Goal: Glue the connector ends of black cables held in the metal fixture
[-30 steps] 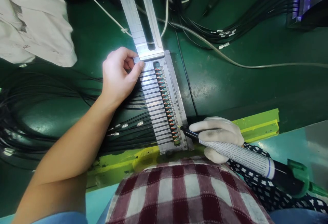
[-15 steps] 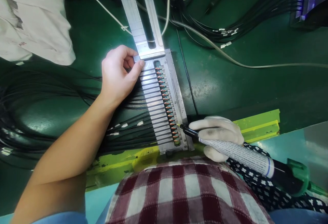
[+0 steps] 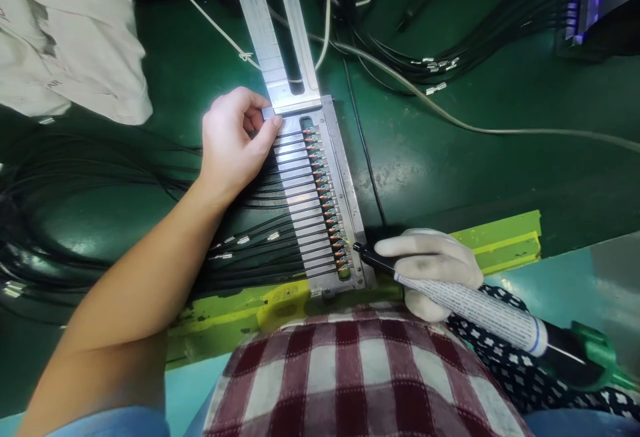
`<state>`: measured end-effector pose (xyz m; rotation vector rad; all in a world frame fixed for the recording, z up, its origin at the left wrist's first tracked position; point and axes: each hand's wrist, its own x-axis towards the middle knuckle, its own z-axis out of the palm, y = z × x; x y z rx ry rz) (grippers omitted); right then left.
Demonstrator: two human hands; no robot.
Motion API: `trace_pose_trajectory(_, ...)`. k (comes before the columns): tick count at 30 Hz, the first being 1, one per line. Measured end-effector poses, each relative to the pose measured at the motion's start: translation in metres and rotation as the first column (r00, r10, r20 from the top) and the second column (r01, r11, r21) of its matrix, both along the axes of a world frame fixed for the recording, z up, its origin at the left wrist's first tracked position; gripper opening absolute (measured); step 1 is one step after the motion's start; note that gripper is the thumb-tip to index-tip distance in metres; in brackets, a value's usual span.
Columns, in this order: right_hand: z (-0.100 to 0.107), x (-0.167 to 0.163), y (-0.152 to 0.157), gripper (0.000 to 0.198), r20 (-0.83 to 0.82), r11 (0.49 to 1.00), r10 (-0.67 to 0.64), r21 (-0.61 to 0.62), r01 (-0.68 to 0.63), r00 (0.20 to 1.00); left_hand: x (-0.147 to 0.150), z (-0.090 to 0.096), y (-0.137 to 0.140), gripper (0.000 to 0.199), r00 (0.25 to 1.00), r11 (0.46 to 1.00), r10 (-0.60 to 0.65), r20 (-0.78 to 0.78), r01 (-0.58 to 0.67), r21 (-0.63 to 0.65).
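A long metal fixture (image 3: 295, 203) lies in front of me, carrying a row of black cables (image 3: 295, 173) with small green connector boards (image 3: 327, 190) at their ends. My left hand (image 3: 237, 130), bare, pinches the fixture's far left corner, thumb on top and the other fingers curled at the edge. In a white glove, my right hand (image 3: 435, 270) is closed around a dispensing syringe (image 3: 475, 307) with a black nozzle, a text-covered barrel and a green end fitting. Its tip hovers beside the connectors at the near end; whether it touches the fixture I cannot tell.
A slotted metal bar (image 3: 260, 30) extends from the fixture's far end. Loose black cables (image 3: 65, 177) lie at left, more (image 3: 480, 43) at upper right. White cloth (image 3: 85, 43) lies upper left. A grey cord (image 3: 465, 123) crosses the green table, whose near edge has a yellow-green rail (image 3: 500, 240).
My right hand and the syringe have shifted slightly right, the tip drawing a little away from the connectors. The left hand keeps its place on the fixture.
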<state>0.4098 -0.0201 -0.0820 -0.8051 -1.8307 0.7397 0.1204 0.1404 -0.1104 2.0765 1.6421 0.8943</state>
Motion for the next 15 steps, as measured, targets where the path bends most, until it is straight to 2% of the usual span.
trace_pose_trajectory(7, 0.0045, -0.0052, -0.0080, 0.014, 0.071, 0.999, -0.003, -0.041, 0.006, 0.997, -0.0006, -0.0014, 0.0001, 0.013, 1.000, 1.000, -0.002, 0.002, 0.002, 0.022)
trace_pose_trajectory(15, 0.0032, -0.0037, -0.0062, 0.015, 0.066, 0.998, -0.005, -0.055, 0.008, 0.998, -0.0015, -0.0030, 0.0007, 0.014, 1.000, 1.000, -0.006, 0.013, 0.006, 0.023)
